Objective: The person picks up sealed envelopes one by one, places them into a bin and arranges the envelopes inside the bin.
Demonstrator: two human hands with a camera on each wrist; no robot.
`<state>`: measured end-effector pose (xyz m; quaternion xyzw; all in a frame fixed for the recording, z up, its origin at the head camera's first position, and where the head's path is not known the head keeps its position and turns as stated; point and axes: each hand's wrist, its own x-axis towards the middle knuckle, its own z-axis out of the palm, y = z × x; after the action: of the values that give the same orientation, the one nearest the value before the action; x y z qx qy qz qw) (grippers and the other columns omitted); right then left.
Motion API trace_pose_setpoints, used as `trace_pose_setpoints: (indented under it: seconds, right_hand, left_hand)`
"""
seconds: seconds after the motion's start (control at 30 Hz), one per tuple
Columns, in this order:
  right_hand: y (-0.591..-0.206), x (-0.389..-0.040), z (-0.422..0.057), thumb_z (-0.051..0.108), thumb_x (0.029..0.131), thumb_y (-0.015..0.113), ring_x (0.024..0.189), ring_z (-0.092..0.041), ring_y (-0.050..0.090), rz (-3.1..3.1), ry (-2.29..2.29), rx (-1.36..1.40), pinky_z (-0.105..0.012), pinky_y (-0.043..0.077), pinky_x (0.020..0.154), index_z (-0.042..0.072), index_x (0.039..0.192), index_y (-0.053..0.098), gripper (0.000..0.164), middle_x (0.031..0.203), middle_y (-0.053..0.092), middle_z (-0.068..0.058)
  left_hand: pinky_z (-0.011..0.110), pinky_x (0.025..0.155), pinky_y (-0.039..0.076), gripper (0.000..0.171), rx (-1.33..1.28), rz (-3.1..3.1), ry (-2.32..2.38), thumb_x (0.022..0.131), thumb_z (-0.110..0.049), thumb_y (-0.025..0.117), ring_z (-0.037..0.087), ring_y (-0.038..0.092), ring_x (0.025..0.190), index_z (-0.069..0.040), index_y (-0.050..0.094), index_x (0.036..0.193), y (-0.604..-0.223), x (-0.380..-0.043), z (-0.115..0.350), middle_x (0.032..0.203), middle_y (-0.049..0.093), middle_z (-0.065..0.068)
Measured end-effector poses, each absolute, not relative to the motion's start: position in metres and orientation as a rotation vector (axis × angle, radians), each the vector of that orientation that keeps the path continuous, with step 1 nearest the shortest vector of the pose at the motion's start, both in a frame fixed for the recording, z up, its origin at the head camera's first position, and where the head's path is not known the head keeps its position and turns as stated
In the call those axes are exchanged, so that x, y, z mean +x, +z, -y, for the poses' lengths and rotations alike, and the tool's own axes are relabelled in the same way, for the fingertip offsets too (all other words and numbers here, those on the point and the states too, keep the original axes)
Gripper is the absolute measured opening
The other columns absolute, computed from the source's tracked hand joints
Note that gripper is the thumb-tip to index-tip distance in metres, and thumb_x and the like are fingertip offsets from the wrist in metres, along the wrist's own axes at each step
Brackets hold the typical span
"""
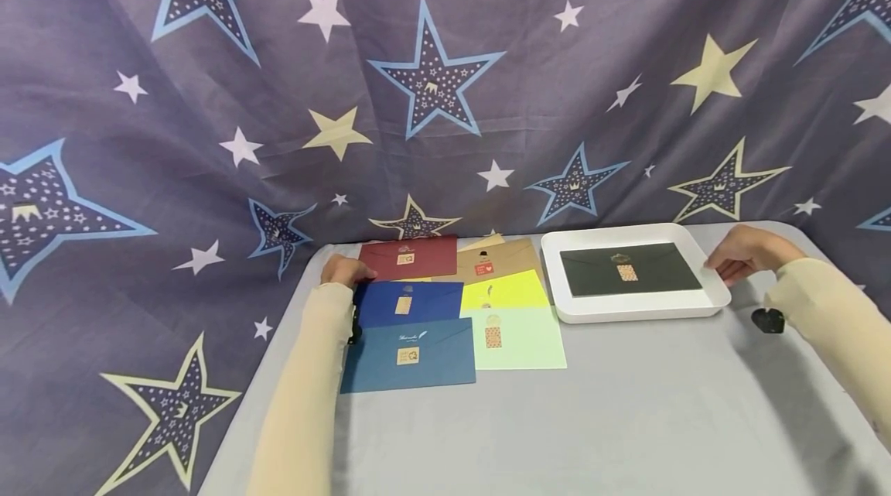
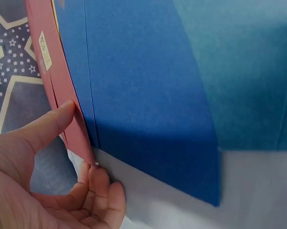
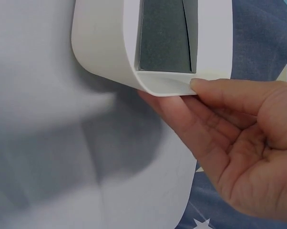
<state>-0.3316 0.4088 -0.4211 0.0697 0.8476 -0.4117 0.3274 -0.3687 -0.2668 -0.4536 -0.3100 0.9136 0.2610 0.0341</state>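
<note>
My left hand point(image 1: 344, 270) is at the left end of a dark red envelope point(image 1: 431, 258). In the left wrist view its thumb point(image 2: 62, 117) lies on top of the envelope and the other fingers curl by its lower corner. Just in front lies a blue envelope point(image 1: 431, 302), partly covered by a teal envelope point(image 1: 418, 372). At the right, my right hand point(image 1: 748, 252) pinches the end of a white tray point(image 1: 567, 310), thumb on the rim and fingers under it. Inside the tray lies a dark green envelope point(image 1: 592, 271) with a patterned sticker.
Beside the red, blue and teal envelopes lie a brown envelope point(image 1: 518, 254), a yellow envelope point(image 1: 515, 291) and a pale green envelope point(image 1: 529, 341), partly overlapping. A grey cloth covers the table point(image 1: 557, 434). A star-patterned curtain point(image 1: 480, 171) hangs right behind the back edge.
</note>
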Motion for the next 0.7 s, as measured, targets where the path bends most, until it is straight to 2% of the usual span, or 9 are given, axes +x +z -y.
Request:
trace_pose_setpoints:
  seconds: [0.2,0.47,0.63,0.7]
  right_hand:
    - [-0.420,-0.330,-0.409,0.003,0.091,0.062,0.066,-0.011,0.067,-2.222,-1.080,0.182,-0.027,0.061,0.070,0.000,0.082,0.068,0.011,0.071,0.070,-0.003]
    - [-0.421,-0.329,-0.407,0.003,0.090,0.062,0.066,-0.011,0.067,-2.231,-1.082,0.182,-0.027,0.061,0.070,-0.002,0.084,0.068,0.009,0.072,0.069,-0.003]
    - [-0.420,-0.330,-0.407,0.002,0.090,0.063,0.067,-0.012,0.068,-2.235,-1.081,0.186,-0.028,0.061,0.070,-0.005,0.086,0.067,0.009,0.073,0.069,-0.004]
    - [-0.420,-0.330,-0.408,0.002,0.090,0.063,0.067,-0.013,0.068,-2.238,-1.081,0.189,-0.028,0.061,0.070,-0.006,0.087,0.067,0.009,0.073,0.069,-0.004]
  left_hand:
    - [0.039,0.103,0.052,0.070,-0.976,-2.775,0.887,0.076,-0.029,0.088,0.026,0.054,0.097,0.011,0.062,0.126,-0.453,-0.370,0.264,0.124,0.065,0.021]
    - [0.037,0.093,0.055,0.062,-0.976,-2.798,0.843,0.079,-0.027,0.086,0.025,0.055,0.091,0.010,0.063,0.124,-0.447,-0.369,0.263,0.116,0.065,0.019]
    - [0.036,0.081,0.056,0.048,-0.933,-2.864,0.930,0.081,-0.019,0.082,0.025,0.056,0.083,0.011,0.068,0.115,-0.440,-0.366,0.266,0.101,0.066,0.018]
    - [0.037,0.081,0.059,0.044,-0.943,-2.841,1.034,0.083,-0.014,0.080,0.027,0.060,0.086,0.012,0.067,0.115,-0.437,-0.367,0.268,0.100,0.065,0.019]
